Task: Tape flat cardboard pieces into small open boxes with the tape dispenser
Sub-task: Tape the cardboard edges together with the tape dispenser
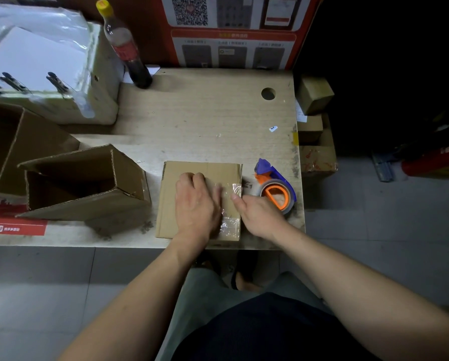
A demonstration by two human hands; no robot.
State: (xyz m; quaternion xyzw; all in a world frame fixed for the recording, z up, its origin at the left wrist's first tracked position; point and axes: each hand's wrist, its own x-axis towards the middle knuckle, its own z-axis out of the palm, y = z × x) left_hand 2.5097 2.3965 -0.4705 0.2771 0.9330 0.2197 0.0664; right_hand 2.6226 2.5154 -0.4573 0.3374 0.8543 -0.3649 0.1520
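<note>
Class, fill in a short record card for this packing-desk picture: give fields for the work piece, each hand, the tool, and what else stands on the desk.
Work piece: cardboard box, lying at the desk's near edge, clear tape along its right side
Left hand: rests on the box top, knuckles bent, beside the tape
Right hand: thumb presses the tape at the box's right edge
Tool: tape dispenser, lying on the desk right of the box, not held
Also on desk: open box to the left; dark bottle at the back

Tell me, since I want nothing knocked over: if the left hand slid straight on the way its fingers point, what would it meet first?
Probably nothing soon: the left hand points across the cardboard box onto bare table.
</note>
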